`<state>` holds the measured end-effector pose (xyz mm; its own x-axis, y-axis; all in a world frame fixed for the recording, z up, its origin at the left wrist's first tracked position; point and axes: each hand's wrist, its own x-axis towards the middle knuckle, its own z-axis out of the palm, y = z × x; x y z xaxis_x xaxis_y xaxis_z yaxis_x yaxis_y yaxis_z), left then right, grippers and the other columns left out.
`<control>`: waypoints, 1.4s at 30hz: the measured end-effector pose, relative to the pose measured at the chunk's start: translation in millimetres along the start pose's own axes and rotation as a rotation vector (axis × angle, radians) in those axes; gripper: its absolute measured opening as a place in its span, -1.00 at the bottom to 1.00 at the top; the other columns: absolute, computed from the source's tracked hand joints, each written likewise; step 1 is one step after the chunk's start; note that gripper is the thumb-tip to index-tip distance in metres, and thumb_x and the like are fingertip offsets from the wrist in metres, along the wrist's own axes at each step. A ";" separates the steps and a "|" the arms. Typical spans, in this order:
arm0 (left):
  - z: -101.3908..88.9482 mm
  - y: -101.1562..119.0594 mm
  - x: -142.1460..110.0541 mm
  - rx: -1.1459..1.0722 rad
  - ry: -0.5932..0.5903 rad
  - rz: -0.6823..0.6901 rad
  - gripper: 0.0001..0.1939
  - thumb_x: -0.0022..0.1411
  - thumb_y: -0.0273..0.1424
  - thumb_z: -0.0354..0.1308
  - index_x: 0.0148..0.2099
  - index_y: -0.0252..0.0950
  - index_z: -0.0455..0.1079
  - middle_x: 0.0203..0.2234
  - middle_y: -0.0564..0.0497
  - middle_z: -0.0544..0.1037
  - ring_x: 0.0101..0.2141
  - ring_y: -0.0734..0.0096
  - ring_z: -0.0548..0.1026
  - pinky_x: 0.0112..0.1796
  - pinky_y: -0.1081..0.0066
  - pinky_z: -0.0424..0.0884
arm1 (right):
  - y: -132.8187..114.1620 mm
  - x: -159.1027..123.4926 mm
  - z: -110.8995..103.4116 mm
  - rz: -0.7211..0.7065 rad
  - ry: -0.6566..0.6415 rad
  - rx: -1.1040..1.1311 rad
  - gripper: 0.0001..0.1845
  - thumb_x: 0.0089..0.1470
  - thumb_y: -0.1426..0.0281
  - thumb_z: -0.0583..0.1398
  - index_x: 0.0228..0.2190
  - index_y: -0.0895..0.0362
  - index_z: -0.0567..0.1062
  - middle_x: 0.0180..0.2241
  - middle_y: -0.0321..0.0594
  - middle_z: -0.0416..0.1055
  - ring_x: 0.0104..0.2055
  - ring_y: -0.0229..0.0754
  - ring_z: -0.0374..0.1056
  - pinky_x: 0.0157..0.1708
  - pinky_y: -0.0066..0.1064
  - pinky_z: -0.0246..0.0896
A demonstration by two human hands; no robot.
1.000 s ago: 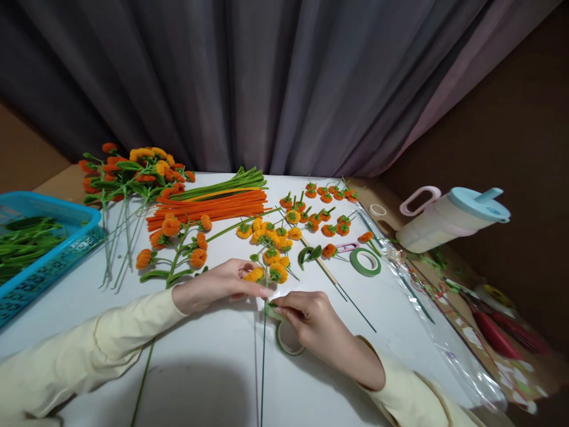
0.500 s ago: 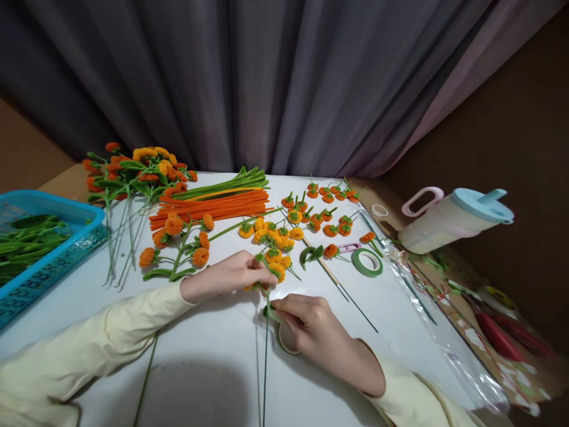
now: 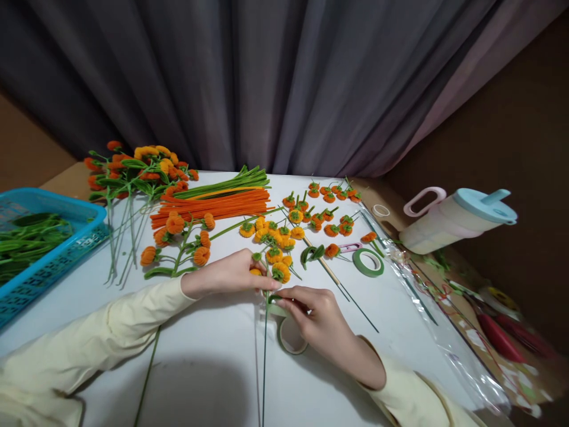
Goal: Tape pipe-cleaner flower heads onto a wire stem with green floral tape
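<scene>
My left hand (image 3: 240, 274) pinches the top of a thin green wire stem (image 3: 265, 356), close to yellow-orange pipe-cleaner flowers (image 3: 281, 272). The wire runs down toward the table's near edge. Just right of the stem, my right hand (image 3: 317, 317) is closed with thumb and forefinger on a small green fuzzy leaf (image 3: 274, 299), held against the wire. A strip of green floral tape leads from the stem to a tape roll (image 3: 293, 337) standing beneath my right hand. Whether the left fingers also grip a flower's stem is hidden.
A blue basket (image 3: 53, 261) of green leaves stands left. Behind lie a finished flower bunch (image 3: 142, 169) and orange pipe cleaners (image 3: 213, 206). To the right are small orange flowers (image 3: 331, 230), another green tape roll (image 3: 377, 265), a tumbler (image 3: 453, 222) and red-handled pliers (image 3: 500, 337).
My right hand has moved slightly up, bringing the leaf against the stem near my left fingers. More of the tape roll shows. My left hand has turned a little, its fingers lower on the stem.
</scene>
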<state>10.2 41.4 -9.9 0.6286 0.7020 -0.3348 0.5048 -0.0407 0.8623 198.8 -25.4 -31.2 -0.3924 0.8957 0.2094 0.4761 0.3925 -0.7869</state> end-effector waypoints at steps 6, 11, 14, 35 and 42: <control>-3.6 4.4 -2.2 -0.075 -0.068 0.038 -0.70 0.08 -0.20 0.20 -0.50 -0.35 0.45 -0.65 0.13 0.38 -0.62 0.56 0.19 -0.58 0.53 0.07 | 0.2 -0.1 1.2 0.033 0.007 0.043 -0.81 0.06 0.55 0.15 -0.35 0.16 0.57 -0.47 -0.21 0.55 -0.52 -0.25 0.40 -0.48 -0.51 0.25; -8.0 9.5 -4.7 -0.052 -0.110 0.012 -0.74 0.05 -0.21 0.22 -0.42 -0.34 0.50 -0.67 0.15 0.33 -0.61 0.57 0.15 -0.59 0.53 0.03 | 1.0 0.6 1.3 0.023 0.000 0.045 -0.83 0.06 0.53 0.15 -0.40 0.16 0.56 -0.52 -0.23 0.53 -0.57 -0.29 0.34 -0.54 -0.54 0.19; -9.5 8.7 -4.6 -0.043 -0.109 0.001 -0.76 0.03 -0.24 0.23 -0.41 -0.34 0.51 -0.67 0.14 0.33 -0.61 0.57 0.16 -0.58 0.54 0.04 | 2.1 0.0 1.3 -0.010 0.001 0.047 -0.83 0.08 0.51 0.14 -0.39 0.15 0.56 -0.50 -0.21 0.54 -0.56 -0.29 0.35 -0.54 -0.54 0.19; -10.4 3.4 -3.1 -0.006 -0.120 -0.034 -0.75 -0.03 -0.22 0.28 -0.40 -0.32 0.55 -0.63 0.12 0.42 -0.56 0.51 0.24 -0.53 0.54 0.13 | 1.8 1.0 1.6 0.045 -0.063 0.079 -0.85 0.09 0.49 0.13 -0.41 0.16 0.52 -0.57 -0.26 0.48 -0.58 -0.30 0.32 -0.55 -0.54 0.15; -11.0 2.2 -1.6 -0.049 -0.146 -0.023 -0.74 -0.04 -0.23 0.30 -0.41 -0.35 0.53 -0.65 0.15 0.37 -0.59 0.58 0.18 -0.57 0.56 0.08 | 3.6 2.4 4.7 0.201 -0.116 0.378 -0.91 0.05 0.45 0.15 -0.33 0.11 0.32 -0.52 -0.29 0.47 -0.58 -0.32 0.28 -0.56 -0.55 0.17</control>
<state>3.8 48.0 -3.3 0.6984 0.5910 -0.4037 0.4930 0.0117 0.8700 195.9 -22.8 -36.3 -0.4179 0.9083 -0.0188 0.2391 0.0900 -0.9668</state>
